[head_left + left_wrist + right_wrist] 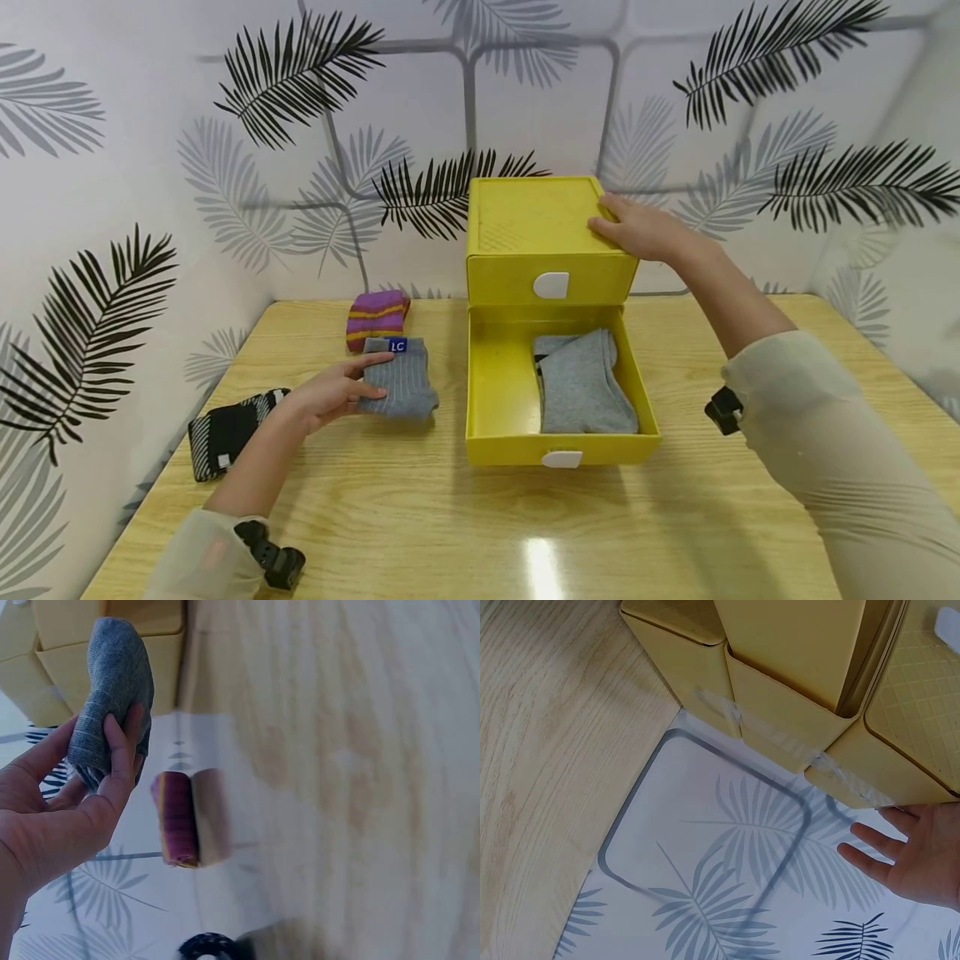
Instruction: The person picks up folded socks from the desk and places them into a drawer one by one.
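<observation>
Between the thumb and fingers of my left hand (326,396) is a folded grey-blue ribbed sock (401,387) with a blue "LC" label, held up off the table in the left wrist view (112,682). My right hand (645,227) rests on the top right edge of a yellow two-drawer box (536,217). In the right wrist view its fingers (877,844) are extended along the box's side. The lower drawer (495,367) is pulled out, with folded light grey socks (585,387) in its right part. The upper drawer is closed.
Folded purple and orange striped socks (377,315) lie behind the held sock. Black and white patterned folded socks (232,433) lie at the left, beside my left forearm. A patterned wall covering (420,100) rises behind the wooden table (390,517).
</observation>
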`<action>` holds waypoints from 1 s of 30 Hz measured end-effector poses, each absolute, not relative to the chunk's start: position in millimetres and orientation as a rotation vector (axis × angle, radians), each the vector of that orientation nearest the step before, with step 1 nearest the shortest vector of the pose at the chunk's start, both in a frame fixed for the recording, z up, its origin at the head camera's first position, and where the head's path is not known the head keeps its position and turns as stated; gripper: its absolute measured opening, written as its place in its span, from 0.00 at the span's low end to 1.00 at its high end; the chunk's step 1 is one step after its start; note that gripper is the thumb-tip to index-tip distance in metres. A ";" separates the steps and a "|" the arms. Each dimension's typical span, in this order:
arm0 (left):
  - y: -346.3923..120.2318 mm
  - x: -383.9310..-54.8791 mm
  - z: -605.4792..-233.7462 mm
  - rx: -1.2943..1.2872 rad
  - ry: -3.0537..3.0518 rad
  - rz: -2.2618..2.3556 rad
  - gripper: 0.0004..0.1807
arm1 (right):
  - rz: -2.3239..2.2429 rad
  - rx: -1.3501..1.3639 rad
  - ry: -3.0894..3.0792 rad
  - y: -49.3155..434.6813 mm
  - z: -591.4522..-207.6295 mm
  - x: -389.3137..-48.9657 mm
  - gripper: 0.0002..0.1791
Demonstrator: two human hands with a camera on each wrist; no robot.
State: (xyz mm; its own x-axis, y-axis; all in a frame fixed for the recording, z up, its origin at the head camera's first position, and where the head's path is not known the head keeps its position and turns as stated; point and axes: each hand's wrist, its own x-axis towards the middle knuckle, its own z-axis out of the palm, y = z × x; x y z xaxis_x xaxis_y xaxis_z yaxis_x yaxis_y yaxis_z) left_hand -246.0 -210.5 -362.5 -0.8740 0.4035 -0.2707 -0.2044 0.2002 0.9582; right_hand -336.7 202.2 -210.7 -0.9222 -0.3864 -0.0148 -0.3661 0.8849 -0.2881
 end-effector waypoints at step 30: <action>-161.0 -202.2 -282.9 0.362 1.881 1.934 0.32 | -0.437 -0.574 2.973 201.8 -210.7 -337.4 0.38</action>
State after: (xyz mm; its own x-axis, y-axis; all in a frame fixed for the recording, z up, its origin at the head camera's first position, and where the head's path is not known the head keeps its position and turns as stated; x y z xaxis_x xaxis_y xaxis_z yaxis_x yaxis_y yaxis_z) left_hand -202.2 -161.0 -282.9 -0.8794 0.4653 -0.1008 -0.1138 0.0002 0.9935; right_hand -337.4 201.8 -210.7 -0.9263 -0.3757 -0.0265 -0.3522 0.8890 -0.2928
